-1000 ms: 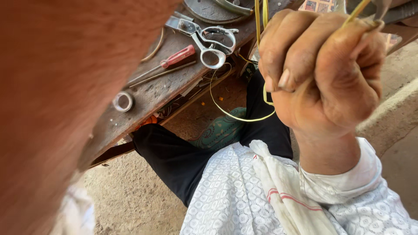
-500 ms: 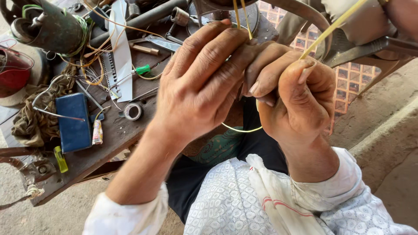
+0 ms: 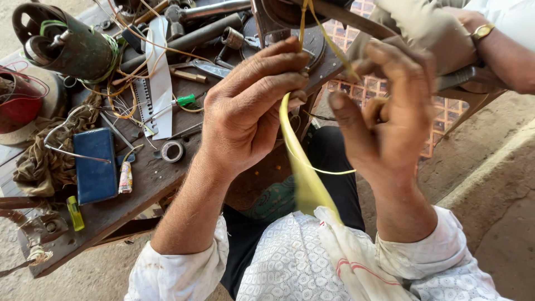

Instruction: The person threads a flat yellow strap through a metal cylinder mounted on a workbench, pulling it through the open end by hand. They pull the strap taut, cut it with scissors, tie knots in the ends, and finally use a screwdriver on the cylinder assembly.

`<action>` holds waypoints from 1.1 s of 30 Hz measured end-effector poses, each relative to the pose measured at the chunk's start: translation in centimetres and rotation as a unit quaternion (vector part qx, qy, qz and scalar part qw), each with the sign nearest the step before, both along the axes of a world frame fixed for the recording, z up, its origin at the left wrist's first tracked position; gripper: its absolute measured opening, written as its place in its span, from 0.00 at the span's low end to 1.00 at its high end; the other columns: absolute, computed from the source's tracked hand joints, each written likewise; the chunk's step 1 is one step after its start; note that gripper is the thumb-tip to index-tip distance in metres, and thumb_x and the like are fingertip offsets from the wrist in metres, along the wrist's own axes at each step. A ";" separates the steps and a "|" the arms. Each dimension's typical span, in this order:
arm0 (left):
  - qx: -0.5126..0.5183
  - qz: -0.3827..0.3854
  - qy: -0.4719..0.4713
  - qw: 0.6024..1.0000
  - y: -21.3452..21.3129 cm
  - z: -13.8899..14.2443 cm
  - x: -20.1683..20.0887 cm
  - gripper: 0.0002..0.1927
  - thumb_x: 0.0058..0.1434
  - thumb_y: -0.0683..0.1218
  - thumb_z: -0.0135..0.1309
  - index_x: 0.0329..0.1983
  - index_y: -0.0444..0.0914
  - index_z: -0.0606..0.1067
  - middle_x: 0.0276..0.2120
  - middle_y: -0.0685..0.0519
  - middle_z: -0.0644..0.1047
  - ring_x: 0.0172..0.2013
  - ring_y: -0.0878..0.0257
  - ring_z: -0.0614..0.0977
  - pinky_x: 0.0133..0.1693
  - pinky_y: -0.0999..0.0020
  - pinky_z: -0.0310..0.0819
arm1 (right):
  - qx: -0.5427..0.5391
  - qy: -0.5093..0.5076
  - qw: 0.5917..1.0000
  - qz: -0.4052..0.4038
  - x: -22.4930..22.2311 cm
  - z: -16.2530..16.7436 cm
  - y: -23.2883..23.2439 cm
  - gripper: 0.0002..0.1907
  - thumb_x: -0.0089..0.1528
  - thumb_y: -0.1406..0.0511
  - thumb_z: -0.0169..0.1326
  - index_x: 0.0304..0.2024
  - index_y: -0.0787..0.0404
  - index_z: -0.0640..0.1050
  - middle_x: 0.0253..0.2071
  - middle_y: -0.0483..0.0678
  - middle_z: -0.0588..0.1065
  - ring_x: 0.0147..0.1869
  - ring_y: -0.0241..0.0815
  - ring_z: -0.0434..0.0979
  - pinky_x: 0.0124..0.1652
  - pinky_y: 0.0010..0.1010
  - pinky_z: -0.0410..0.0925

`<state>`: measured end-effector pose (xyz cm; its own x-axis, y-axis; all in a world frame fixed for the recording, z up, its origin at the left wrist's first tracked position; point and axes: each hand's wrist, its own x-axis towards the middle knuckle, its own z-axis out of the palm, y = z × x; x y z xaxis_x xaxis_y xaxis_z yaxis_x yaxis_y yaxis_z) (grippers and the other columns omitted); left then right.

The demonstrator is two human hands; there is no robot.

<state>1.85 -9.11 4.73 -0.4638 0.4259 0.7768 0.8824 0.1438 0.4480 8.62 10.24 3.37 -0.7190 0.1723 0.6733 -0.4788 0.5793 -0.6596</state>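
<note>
The flat yellow plastic strip [image 3: 304, 178] hung from the left hand [image 3: 251, 111], whose fingers were pinched shut on its upper end. The right hand [image 3: 390, 120] stood just beside it, fingers curled; its grip could not be determined. A cluttered wooden workbench [image 3: 150, 178] lay behind the left hand.
</note>
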 end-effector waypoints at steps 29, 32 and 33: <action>0.049 -0.004 -0.050 0.998 -0.1 0.7 -0.5 0.08 0.68 0.34 0.53 0.49 0.34 0.76 0.51 0.46 0.80 0.58 0.49 0.82 0.59 0.60 0.77 | -0.399 0.125 0.846 0.332 -8.1 4.4 1.6 0.11 0.77 0.65 0.59 0.44 0.66 0.77 0.41 0.52 0.78 0.42 0.44 0.77 0.34 0.28 0.60; 0.007 0.022 -0.047 0.999 -0.9 1.4 -0.9 0.04 0.67 0.37 0.59 0.44 0.35 0.77 0.46 0.48 0.81 0.54 0.50 0.82 0.56 0.61 0.77 | -0.399 0.136 0.845 0.328 -7.2 4.1 1.6 0.12 0.75 0.64 0.59 0.41 0.67 0.77 0.40 0.52 0.78 0.37 0.41 0.74 0.31 0.26 0.60; -0.015 0.032 -0.050 0.998 -1.0 1.6 -0.9 0.04 0.66 0.38 0.60 0.42 0.35 0.77 0.43 0.49 0.81 0.52 0.50 0.82 0.54 0.61 0.78 | -0.400 0.130 0.848 0.324 -6.6 3.9 1.5 0.13 0.75 0.64 0.59 0.40 0.67 0.76 0.38 0.52 0.78 0.35 0.39 0.73 0.30 0.25 0.60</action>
